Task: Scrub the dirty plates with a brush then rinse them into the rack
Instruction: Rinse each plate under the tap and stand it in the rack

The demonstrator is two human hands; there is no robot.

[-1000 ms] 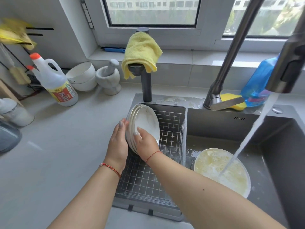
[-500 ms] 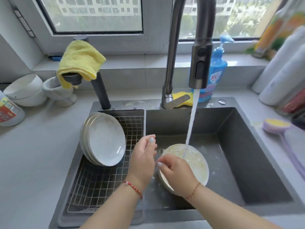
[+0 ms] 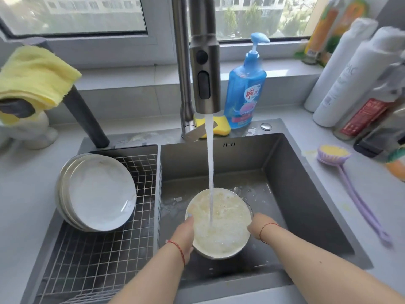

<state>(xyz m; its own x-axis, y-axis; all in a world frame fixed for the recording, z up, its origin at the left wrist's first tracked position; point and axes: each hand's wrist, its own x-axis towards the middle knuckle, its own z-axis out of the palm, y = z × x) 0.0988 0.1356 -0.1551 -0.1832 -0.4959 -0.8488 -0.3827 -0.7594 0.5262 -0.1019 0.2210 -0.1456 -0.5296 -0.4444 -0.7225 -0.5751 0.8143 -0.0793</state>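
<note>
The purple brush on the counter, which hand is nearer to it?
Right hand, gripping the soapy plate's right rim, is nearer the purple brush; left hand grips the left rim.

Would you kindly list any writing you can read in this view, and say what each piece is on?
"AC": partial grey letters on the white bottle.
Blue soap bottle: red characters on the label, too blurred to read.
Red label on the glass bottle: too blurred.
Orange bottle: unreadable.

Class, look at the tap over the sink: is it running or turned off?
Running. A white stream of water falls from the tap's spray head onto the soapy plate held in the sink.
</note>
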